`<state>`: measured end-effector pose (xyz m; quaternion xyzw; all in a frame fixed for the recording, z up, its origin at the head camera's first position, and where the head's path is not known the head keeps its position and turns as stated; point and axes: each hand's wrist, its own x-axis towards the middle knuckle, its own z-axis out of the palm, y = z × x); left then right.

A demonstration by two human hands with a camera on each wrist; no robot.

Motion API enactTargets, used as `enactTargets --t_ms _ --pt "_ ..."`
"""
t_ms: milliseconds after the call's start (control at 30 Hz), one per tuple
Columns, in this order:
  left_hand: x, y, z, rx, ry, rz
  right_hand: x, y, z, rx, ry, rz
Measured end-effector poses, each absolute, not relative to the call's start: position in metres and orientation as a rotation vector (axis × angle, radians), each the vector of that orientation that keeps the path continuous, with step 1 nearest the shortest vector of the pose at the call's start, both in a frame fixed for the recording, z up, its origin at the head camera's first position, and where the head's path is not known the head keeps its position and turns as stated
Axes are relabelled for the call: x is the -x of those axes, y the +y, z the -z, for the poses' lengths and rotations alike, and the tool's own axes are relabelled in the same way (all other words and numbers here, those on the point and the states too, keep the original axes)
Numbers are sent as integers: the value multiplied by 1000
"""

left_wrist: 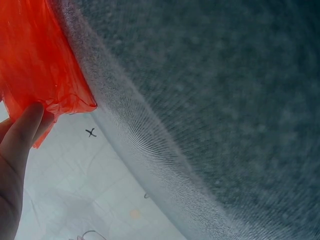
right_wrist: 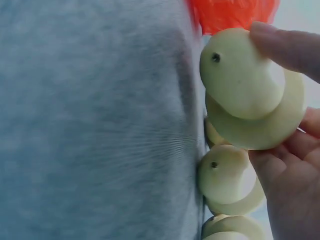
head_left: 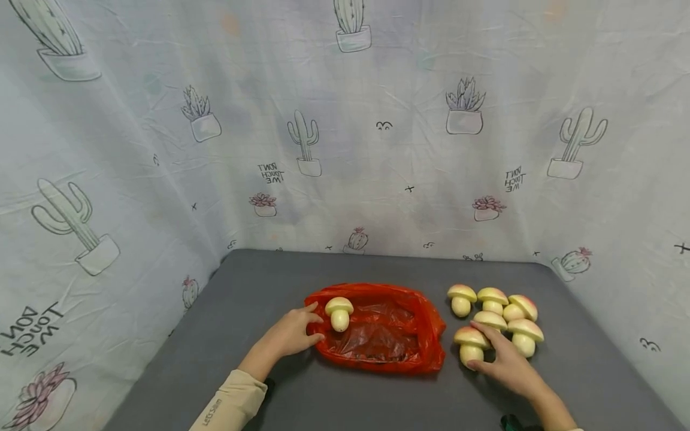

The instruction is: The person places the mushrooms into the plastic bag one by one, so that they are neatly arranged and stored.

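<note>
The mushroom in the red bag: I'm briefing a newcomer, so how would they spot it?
On the gray table, find the open red plastic bag. The mushroom lies at its left end. It alone shows inside; the six other mushrooms are to the bag's right.

A crinkled red plastic bag is spread wide open, its left edge held by the left hand. At its left end, one pale yellow mushroom is contained, stem pointed nearward. To the bag's right, a pink-blushed mushroom is gripped by the right hand, closely neighboured by five similar mushrooms.
</note>
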<state>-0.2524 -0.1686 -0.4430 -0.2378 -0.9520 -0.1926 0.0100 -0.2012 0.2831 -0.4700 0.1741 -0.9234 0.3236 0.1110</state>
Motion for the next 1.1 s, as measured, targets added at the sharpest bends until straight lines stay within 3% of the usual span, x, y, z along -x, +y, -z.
enactTargets --t_ms 533,1100 --pt "253 -169 441 747 -2952 589 217 263 440 -607 -2595 -1437" --pt "253 -168 439 770 -2967 576 251 178 430 -813 -2594 -1471"
